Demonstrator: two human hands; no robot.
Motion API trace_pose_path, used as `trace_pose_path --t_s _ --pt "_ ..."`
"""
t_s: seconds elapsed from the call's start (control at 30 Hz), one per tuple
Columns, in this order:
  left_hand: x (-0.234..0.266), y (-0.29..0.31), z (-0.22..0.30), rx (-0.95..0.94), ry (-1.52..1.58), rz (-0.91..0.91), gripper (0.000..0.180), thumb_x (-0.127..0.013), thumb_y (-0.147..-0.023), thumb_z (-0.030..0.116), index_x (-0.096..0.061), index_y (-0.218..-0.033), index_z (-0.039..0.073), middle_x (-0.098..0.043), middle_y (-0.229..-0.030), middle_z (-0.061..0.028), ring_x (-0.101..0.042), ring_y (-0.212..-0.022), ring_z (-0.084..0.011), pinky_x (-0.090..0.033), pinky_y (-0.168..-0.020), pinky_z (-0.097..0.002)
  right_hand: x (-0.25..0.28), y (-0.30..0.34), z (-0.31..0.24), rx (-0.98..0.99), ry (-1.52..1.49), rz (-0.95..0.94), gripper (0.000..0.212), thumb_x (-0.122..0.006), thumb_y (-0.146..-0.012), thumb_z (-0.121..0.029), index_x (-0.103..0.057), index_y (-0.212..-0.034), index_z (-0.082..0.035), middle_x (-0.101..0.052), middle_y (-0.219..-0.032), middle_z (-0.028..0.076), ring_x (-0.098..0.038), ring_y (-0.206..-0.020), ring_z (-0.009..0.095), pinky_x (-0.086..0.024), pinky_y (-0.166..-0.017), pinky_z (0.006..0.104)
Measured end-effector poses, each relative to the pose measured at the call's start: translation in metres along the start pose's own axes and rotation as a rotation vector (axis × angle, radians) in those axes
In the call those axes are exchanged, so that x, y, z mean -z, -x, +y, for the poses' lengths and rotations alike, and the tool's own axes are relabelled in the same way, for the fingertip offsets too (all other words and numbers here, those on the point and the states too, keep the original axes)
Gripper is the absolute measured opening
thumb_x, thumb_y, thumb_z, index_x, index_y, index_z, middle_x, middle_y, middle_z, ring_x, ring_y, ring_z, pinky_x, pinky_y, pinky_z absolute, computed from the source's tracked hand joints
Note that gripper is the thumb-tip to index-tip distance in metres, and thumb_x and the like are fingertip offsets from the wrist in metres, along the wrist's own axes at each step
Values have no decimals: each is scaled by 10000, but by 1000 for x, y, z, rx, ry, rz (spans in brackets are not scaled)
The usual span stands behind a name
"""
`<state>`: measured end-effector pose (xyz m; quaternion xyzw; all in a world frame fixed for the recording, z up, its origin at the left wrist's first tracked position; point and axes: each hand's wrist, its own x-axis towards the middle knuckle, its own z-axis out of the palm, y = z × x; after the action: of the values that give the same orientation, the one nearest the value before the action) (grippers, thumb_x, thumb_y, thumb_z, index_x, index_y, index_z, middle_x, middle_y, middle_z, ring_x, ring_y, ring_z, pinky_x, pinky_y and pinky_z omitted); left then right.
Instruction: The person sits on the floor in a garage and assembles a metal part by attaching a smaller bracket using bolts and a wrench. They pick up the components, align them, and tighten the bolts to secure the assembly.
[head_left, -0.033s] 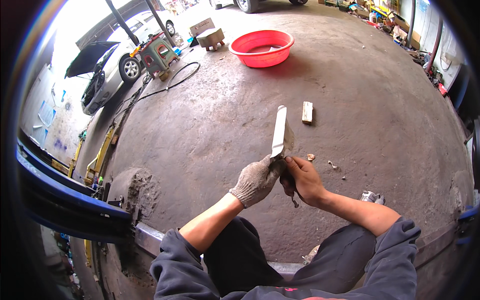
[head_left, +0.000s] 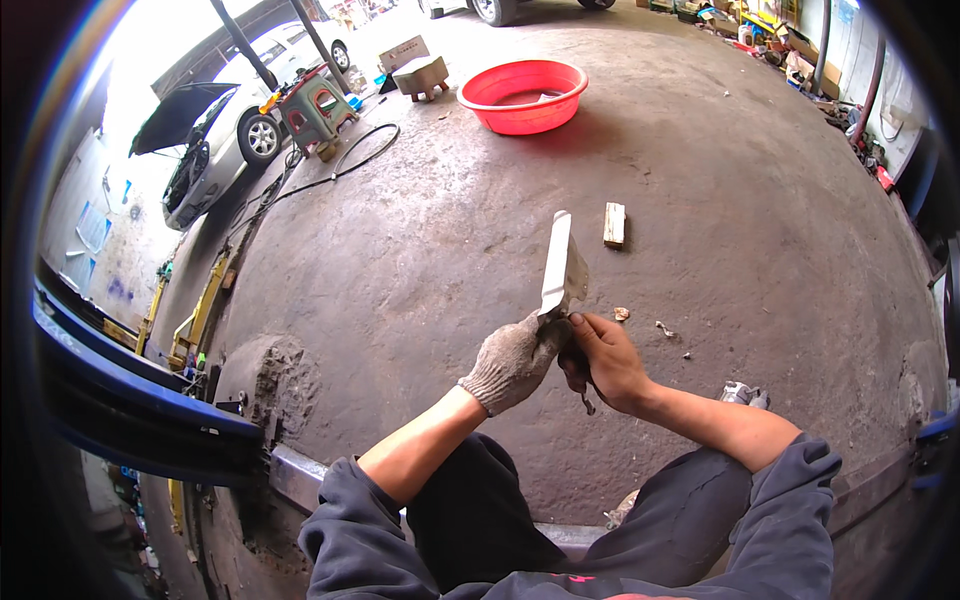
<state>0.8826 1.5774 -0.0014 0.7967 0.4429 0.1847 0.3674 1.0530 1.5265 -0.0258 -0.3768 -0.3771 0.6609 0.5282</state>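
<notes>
My left hand (head_left: pixel 513 366), in a grey knitted work glove, is closed round the lower end of a long metal part (head_left: pixel 557 264). The part stands upright, with a pale flat face and a dull, dirty side. My bare right hand (head_left: pixel 615 366) is closed against the same lower end, thumb on top and fingers curled under. From below its fingers sticks a thin dark metal piece (head_left: pixel 588 401) with a hooked end; its kind is hidden in the hand. A small pale block (head_left: pixel 614 226) lies on the floor beyond my hands.
A red basin (head_left: pixel 523 97) holding dark liquid stands ahead. Small bits (head_left: pixel 664 328) and a grey glove-like item (head_left: pixel 745 394) lie to the right. At left are a blue lift arm (head_left: pixel 150 420), a hose (head_left: pixel 352 165), a stool (head_left: pixel 318 112) and a car (head_left: pixel 255 130) with raised hood.
The metal part has tilted very slightly in my hands. Both hands keep their places.
</notes>
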Motion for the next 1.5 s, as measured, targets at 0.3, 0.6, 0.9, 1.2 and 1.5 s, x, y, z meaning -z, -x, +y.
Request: trace_pose_path --t_s 0.3,0.6,0.9,1.2,1.5 --pt "5 4 22 4 122 -62 340 -473 -1056 361 -597 -1196 76 -696 -878 -215 -676 -835 -425 -511 -721 -474 6 2 1 173 219 40 368 -476 -1098 -314 -543 -859 -42 -542 -644 3 -464 -527 75 -380 -480 271" --pt "22 6 8 160 298 -230 488 -504 -1032 505 -664 -1000 46 -540 -647 -31 -511 -610 -136 -436 -593 -333 21 -5 -13 571 869 -31 332 -573 -1043 -265 -561 -826 -13 -581 -569 106 -593 -488 237 -447 -463 373" --pt "48 11 21 281 299 -586 455 -578 -1006 500 -712 -1020 65 -461 -603 53 -407 -535 -63 -327 -493 -262 27 9 -45 876 1524 -285 322 -705 -920 -261 -576 -696 -69 -576 -536 109 -612 -463 297 -478 -434 411" --pt "28 11 1 272 641 -278 462 -529 -1032 523 -557 -817 115 -466 -632 63 -402 -559 -55 -306 -484 -255 2 7 -33 516 1072 -61 330 -615 -1013 -250 -591 -811 11 -634 -677 200 -636 -583 346 -470 -536 418" --pt "19 14 7 118 495 -95 435 -465 -1072 475 -567 -898 89 -459 -661 45 -383 -582 -65 -315 -518 -263 -8 0 -21 287 600 4 385 -550 -1062 -297 -628 -858 20 -641 -653 85 -599 -573 132 -461 -538 327"
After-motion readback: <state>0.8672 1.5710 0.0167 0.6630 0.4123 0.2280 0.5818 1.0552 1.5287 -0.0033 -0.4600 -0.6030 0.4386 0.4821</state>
